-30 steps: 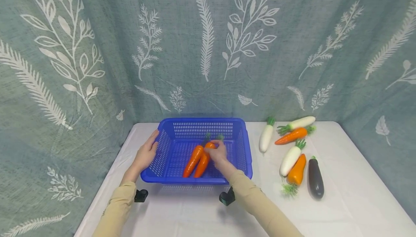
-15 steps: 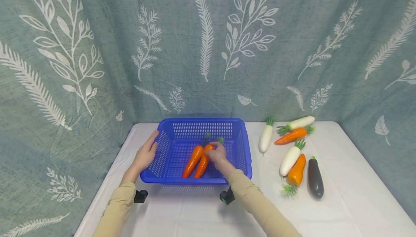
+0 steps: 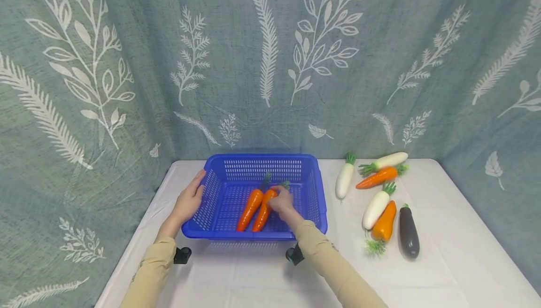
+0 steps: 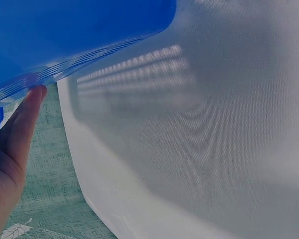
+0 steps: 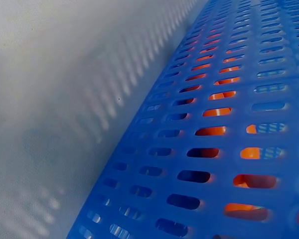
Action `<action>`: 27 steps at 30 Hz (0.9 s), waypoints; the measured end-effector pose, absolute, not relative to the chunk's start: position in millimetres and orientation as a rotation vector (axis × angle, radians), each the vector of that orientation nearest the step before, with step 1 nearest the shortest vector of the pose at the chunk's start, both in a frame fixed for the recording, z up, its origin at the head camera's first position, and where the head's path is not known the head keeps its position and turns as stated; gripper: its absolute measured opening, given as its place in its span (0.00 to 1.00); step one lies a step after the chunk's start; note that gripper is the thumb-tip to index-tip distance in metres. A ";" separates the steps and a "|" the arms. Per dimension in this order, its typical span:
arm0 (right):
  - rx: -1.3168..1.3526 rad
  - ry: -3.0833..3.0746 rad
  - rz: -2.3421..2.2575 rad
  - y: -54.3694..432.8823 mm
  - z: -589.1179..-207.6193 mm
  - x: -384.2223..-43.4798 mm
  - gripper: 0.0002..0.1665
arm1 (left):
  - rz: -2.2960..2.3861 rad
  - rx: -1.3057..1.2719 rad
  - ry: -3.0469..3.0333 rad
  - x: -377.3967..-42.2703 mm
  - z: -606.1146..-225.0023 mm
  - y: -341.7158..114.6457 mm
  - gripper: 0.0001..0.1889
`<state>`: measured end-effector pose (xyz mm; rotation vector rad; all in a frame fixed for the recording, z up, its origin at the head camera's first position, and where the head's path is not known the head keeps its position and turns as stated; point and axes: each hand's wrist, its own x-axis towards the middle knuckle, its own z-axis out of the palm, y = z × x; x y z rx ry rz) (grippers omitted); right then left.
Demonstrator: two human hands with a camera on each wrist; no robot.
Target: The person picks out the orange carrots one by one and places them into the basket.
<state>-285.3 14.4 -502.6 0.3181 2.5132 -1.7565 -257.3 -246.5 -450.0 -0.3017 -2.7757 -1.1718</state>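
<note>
A blue plastic basket [image 3: 253,235] stands on the white table, with two orange carrots [image 3: 250,209] lying side by side inside it. My right hand [image 3: 282,201] reaches in over the front rim and grips the upper end of the right-hand carrot [image 3: 263,215], near its green top. My left hand [image 3: 188,203] rests along the basket's left rim with straight fingers. In the left wrist view, fingertips [image 4: 39,93] touch the underside of the rim. The right wrist view shows the slotted basket wall with orange behind it; the right hand is hidden there.
To the right of the basket lie several white radishes [image 3: 344,180], another carrot [image 3: 378,176], an orange pepper-shaped vegetable [image 3: 384,223] with a green tuft by it, and an eggplant [image 3: 408,233]. A patterned curtain [image 3: 253,64] hangs behind and at the sides of the table [image 3: 253,280].
My right hand stays on the right-hand carrot, its fingers shifting only slightly. The left hand and the basket hold their places.
</note>
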 end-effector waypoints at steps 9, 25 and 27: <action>0.325 2.578 -1.670 13.4 -516.7 -294.9 0.36 | -1.167 -0.291 -2.788 -257.1 -449.7 -246.2 0.25; 0.184 2.231 -1.914 15.0 -502.8 -282.6 0.31 | -1.176 -0.291 -2.783 -255.8 -448.9 -244.9 0.25; 0.191 2.193 -1.903 13.6 -498.1 -281.4 0.31 | -1.175 -0.287 -2.785 -255.9 -449.2 -245.0 0.25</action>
